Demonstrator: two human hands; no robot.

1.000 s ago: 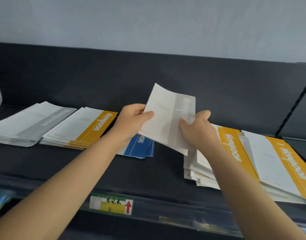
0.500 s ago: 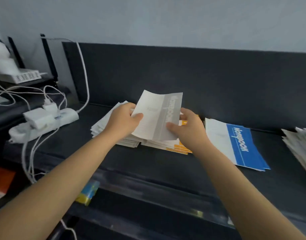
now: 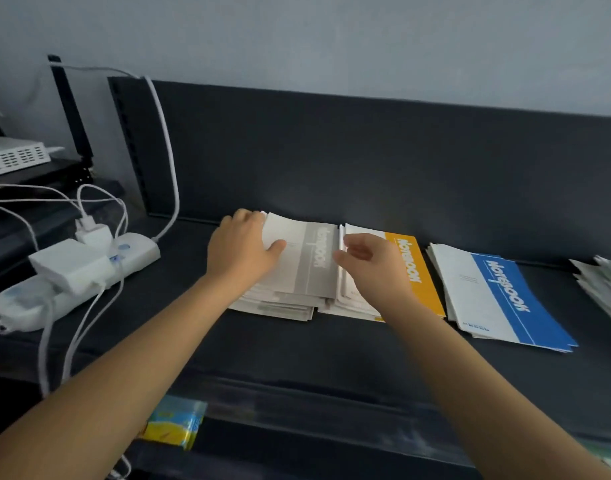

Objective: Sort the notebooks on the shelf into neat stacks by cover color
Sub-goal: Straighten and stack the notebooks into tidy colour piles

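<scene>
On the far left a white power strip (image 3: 72,271) sits with white cords (image 3: 89,306) plugged in. Next comes the left hand (image 3: 241,251). Its thumb lies flat on the gray notebook (image 3: 304,261) and its fingers curl over the far left corner, so it holds that edge. The gray notebook lies on top of the gray stack (image 3: 273,306), on the dark shelf (image 3: 297,351). Its long side runs from the front of the shelf to the back, a little crooked over the books below.

The right hand (image 3: 370,268) hangs just beside the notebook's right edge, where the gray stack meets the orange stack (image 3: 415,271). Its fingers are loosely bent and hold nothing. Further right lies the blue stack (image 3: 498,292), then a loose pile (image 3: 605,282).

I think the next job is to set the gray notebook straight. The left hand is nearer, since it touches it. The right hand needs only a small reach left to the other long edge.
</scene>
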